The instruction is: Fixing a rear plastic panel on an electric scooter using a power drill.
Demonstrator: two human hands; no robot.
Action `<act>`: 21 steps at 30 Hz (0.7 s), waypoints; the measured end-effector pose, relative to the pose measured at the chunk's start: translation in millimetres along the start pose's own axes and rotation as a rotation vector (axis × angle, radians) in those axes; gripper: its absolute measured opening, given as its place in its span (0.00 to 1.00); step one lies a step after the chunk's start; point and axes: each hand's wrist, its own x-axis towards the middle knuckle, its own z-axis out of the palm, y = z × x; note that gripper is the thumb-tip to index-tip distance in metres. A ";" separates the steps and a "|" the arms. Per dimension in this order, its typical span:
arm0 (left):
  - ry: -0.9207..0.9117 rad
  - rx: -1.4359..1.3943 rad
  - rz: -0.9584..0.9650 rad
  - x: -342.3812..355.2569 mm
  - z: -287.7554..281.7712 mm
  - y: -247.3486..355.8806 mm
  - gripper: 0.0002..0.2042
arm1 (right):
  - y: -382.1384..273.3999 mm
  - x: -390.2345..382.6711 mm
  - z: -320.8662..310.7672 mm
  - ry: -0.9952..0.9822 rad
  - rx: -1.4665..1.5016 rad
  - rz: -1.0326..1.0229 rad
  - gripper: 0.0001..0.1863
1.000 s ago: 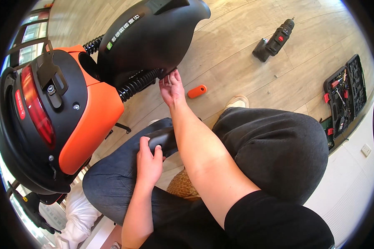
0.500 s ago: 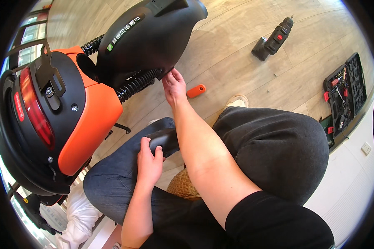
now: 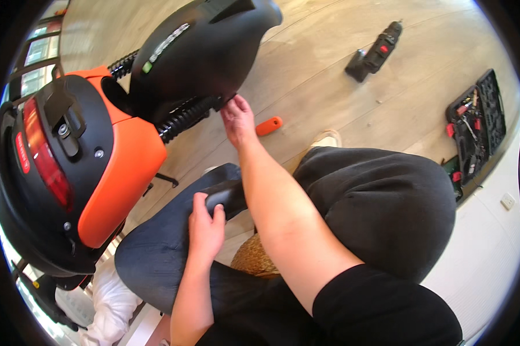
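My left hand (image 3: pixel 207 225) is closed on a dark, smooth black piece (image 3: pixel 228 196) held over my lap. My right hand (image 3: pixel 238 118) reaches up to the lower edge of a large black mudguard (image 3: pixel 196 55), beside a black coil spring (image 3: pixel 182 122); its fingertips are pinched there, and what they grip is too small to make out. The mudguard sits beside the orange and black scooter body (image 3: pixel 121 179), which has a red tail light (image 3: pixel 46 155). An orange oblong piece (image 3: pixel 268 126) lies on the floor just right of my right hand.
A black cordless drill (image 3: pixel 376 51) stands on the wooden floor at upper right. An open black toolbox (image 3: pixel 476 127) with tools lies farther right by a white wall panel with a socket (image 3: pixel 507 200). My bent legs surround a woven seat (image 3: pixel 245 256). White fabric (image 3: pixel 110 297) is at lower left.
The view has shifted slightly and blurred, so the scooter sits a little further left in it. Both hands stay in much the same places, with slight finger movement of my right hand.
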 end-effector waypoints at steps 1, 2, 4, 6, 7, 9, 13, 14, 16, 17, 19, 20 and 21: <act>0.010 0.046 0.012 0.5 0.0 -2.9 0.12 | -1.5 1.5 -0.6 -0.009 0.000 0.001 0.14; 0.039 0.023 0.041 -0.2 -1.8 -7.5 0.12 | 0.6 -3.6 3.1 -0.018 -0.029 0.047 0.15; 0.024 0.135 0.016 -5.4 -11.2 10.5 0.13 | 1.7 -14.4 9.8 0.069 -0.118 0.061 0.14; 0.048 0.201 0.065 -6.4 -15.0 16.5 0.15 | -3.0 -16.1 11.2 0.117 -0.176 0.053 0.14; 0.034 0.176 0.090 -3.9 -11.8 21.3 0.15 | -12.5 -13.7 2.9 0.148 -0.380 0.139 0.15; 0.117 0.237 0.175 -6.1 -19.9 22.1 0.14 | -16.2 -25.0 3.4 0.170 -0.589 0.244 0.17; 0.099 0.216 0.256 -13.0 -15.7 54.2 0.14 | -85.9 -2.2 -3.3 -0.870 -2.691 0.543 0.31; 0.090 0.192 0.274 -17.0 -18.2 60.1 0.14 | -100.6 3.7 13.0 -1.212 -2.857 0.803 0.30; 0.087 0.135 0.248 -25.6 -29.5 51.3 0.14 | -117.0 -25.2 86.5 -1.094 -2.955 1.409 0.33; 0.057 0.068 0.287 -25.5 -27.3 56.5 0.14 | -142.4 -19.7 77.7 -0.847 -2.880 1.614 0.31; 0.033 0.038 0.269 -25.6 -30.7 47.9 0.13 | -183.0 -39.1 96.4 -0.831 -2.584 1.907 0.26; 0.021 0.023 0.244 -26.7 -36.5 41.9 0.13 | -209.9 -65.8 118.8 -0.755 -2.432 1.725 0.24; 0.017 0.012 0.262 -24.7 -35.9 43.4 0.13 | -244.6 -71.2 117.7 -0.744 -2.303 1.659 0.23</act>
